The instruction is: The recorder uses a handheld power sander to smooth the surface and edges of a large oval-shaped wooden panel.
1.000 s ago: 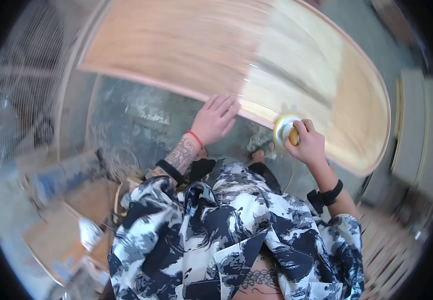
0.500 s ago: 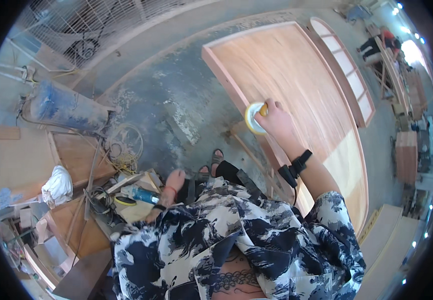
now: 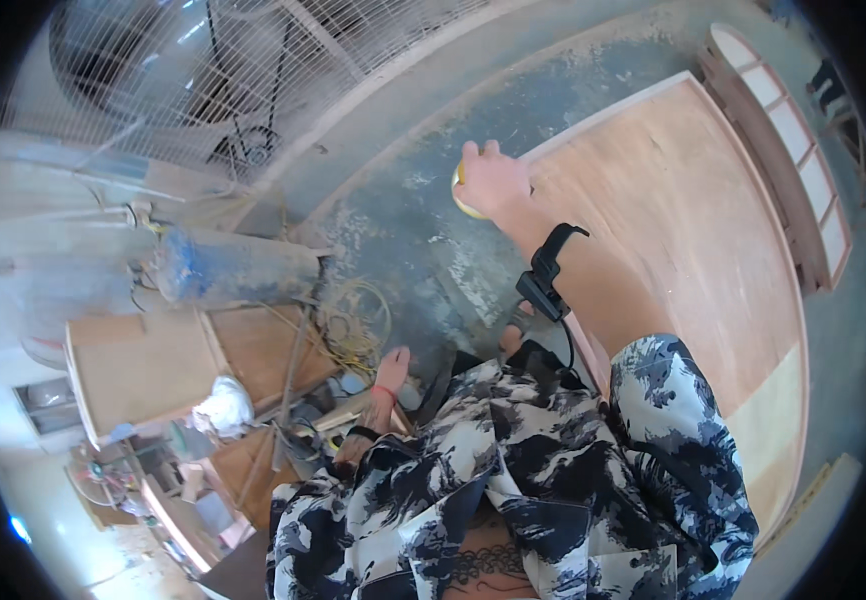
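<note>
Near the upper centre of the frame the right hand (image 3: 493,180) grips a round yellow sanding pad (image 3: 461,196) at the wooden panel (image 3: 683,230) corner, while the left hand (image 3: 391,368) hangs lower centre, fingers seemingly loosely extended.

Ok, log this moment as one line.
right hand: gripping round yellow sanding pad at corner of large brown plywood panel | left hand: empty, lowered near coiled yellow cable
</note>
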Available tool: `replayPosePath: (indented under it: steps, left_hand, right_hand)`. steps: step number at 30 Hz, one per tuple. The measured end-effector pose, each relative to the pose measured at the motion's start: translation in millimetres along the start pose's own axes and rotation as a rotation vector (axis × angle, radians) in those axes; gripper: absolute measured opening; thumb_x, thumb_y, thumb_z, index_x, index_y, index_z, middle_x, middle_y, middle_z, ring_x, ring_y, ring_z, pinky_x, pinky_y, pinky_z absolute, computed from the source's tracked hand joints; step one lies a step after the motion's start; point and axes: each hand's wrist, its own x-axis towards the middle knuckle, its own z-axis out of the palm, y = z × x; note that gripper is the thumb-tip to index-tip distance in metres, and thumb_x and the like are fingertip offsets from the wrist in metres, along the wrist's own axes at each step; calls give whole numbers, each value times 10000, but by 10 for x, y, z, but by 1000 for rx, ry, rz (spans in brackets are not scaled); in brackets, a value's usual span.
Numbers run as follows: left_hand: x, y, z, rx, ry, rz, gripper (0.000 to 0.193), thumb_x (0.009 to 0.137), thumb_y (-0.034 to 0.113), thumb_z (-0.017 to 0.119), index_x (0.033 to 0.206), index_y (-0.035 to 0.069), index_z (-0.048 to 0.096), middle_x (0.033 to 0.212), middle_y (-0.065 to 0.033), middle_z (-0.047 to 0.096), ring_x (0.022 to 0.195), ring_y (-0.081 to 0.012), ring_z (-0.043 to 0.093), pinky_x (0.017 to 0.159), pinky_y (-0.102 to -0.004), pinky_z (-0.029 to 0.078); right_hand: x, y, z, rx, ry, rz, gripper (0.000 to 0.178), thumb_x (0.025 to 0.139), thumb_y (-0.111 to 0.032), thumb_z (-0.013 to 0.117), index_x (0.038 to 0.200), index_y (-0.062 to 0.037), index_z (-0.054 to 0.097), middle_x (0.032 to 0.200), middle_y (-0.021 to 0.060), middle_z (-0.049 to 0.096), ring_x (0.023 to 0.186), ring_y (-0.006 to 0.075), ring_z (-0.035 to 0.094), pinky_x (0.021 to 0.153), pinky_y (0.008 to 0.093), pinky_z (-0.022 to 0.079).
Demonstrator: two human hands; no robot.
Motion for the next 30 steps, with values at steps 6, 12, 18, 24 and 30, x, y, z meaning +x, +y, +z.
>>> replayPosePath:
  steps: [6,12,18,24,30]
  left_hand:
    - [712,1154,-437,-156,-67,191,355,998,338,526,1101,30,672,992,-64,700,886,-143,643,744,-280,503]
    - [889,2694,-50,-302,-270,500,412,1016,303,538,1264,-22,592,1202,-82,640,1041,-140,598,852,-283,509]
    - [852,2942,139,-284,-488,629,465,1033,295,500,1385,-8,510,1366,-118,569,1219,-188,544,1014,-296,435]
    - [654,2844,137,-221,-579,641,472,1046,286,464,1416,-6,473,1450,-136,495,1328,-204,459,1098,-306,359]
    - [547,3186,132,-152,-286,930,392,969,233,600,1318,55,587,1384,-184,519,1285,-313,493,1071,-383,396]
  right_hand:
    - [-1259,-80,268,56,25,-87,594,751,-328,736,1214,-67,470,1062,181,590,875,339,693,733,463,557]
    - [-2276,72,185,246,68,30,598,733,-353,763,1191,-90,483,1008,182,623,788,363,690,690,466,556]
    - [-2162,241,-300,469,-38,96,587,699,-348,770,1181,-93,550,972,180,671,874,365,669,732,428,530]
    - [-1807,389,-226,576,-26,-118,576,698,-318,762,1190,-74,588,1031,176,667,966,344,642,862,400,507]
    - [-1736,922,-551,531,-127,-32,552,658,-307,739,1143,-65,634,1085,148,666,1017,281,623,901,374,494]
